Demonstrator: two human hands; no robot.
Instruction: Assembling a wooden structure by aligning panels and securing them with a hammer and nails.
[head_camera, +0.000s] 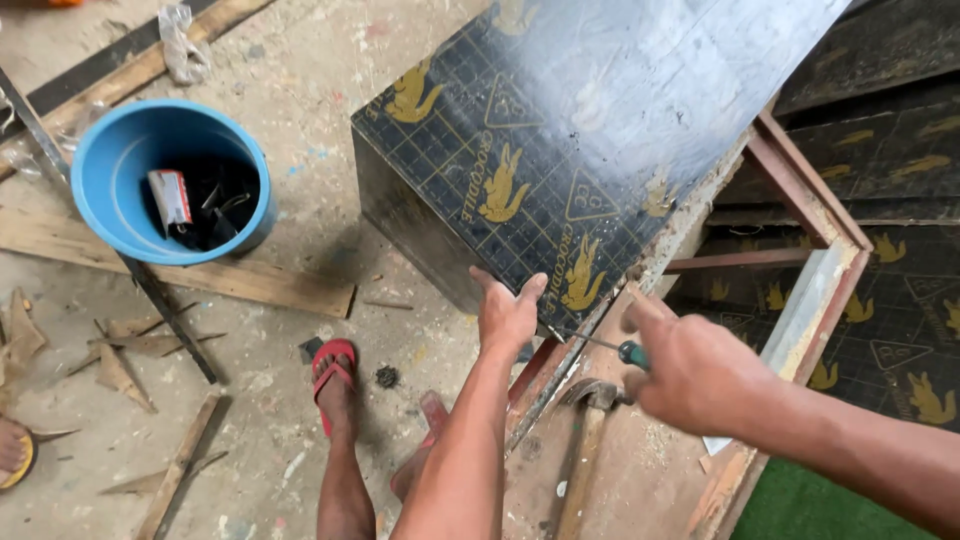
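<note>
The black film-faced plywood panel (560, 130) fills the upper middle of the frame, tilted, its lower corner coming down to centre frame where it meets a rough timber edge (680, 235). Your left hand (507, 315) sits on that lower corner, fingers spread and pressed flat over the edge rather than curled around it; keep that pressure firm so the sheet cannot slide while you work the joint.

Your right hand (700, 375), right of centre, is clenched on a green-handled screwdriver (600, 345) whose thin shaft runs left toward the panel's corner, just below your left fingertips. Keep the tip angled away from those fingers and let the shaft stay low along the seam.

A claw hammer (585, 430) lies just below your right hand, near enough to pick up. A rusty steel frame (810, 200) crosses the right side. At upper left a blue bucket (100, 190) holds small items, well apart. Your red sandal (333, 365) stands at lower centre among wood scraps.
</note>
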